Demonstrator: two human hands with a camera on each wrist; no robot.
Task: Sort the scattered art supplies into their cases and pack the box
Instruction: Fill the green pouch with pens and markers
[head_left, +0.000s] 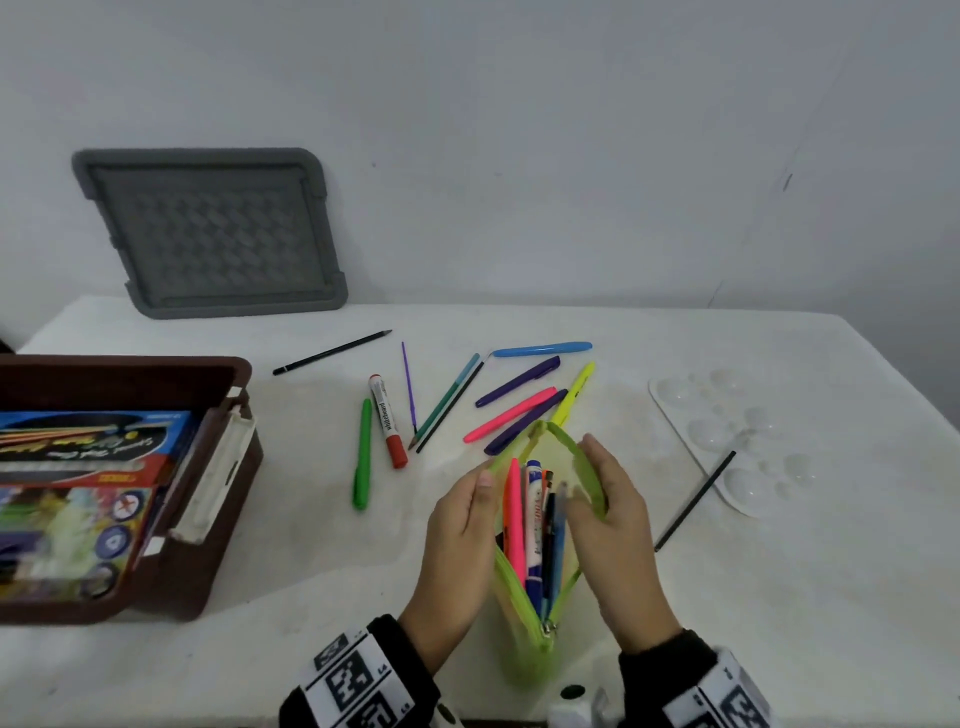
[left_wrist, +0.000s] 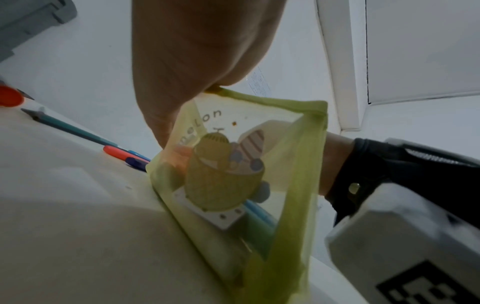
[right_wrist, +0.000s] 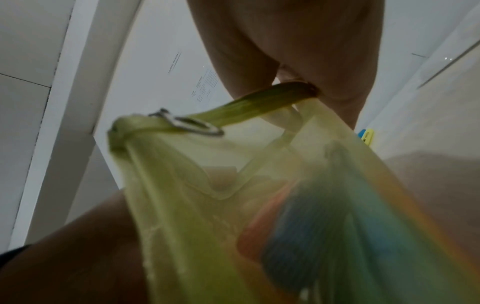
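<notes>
A lime-green mesh pencil pouch (head_left: 524, 639) stands unzipped near the table's front edge, with several pens and markers (head_left: 532, 525) inside it. My left hand (head_left: 460, 525) pinches the pouch's left zipper edge (left_wrist: 215, 90). My right hand (head_left: 605, 499) pinches the right zipper edge (right_wrist: 291, 90), and the two hands hold the mouth apart. Behind the pouch lie loose pens: a green one (head_left: 362, 454), a red whiteboard marker (head_left: 387, 421), pink (head_left: 509, 414), purple (head_left: 517, 382), blue (head_left: 543, 348) and yellow (head_left: 574, 392). The brown box (head_left: 228, 457) sits at left.
The box holds flat printed packs (head_left: 78, 499). Its grey lid (head_left: 213, 234) leans on the wall behind. A white paint palette (head_left: 727, 431) lies at right with a black pencil (head_left: 693, 501) across its edge. Another black pencil (head_left: 332, 352) lies near the lid.
</notes>
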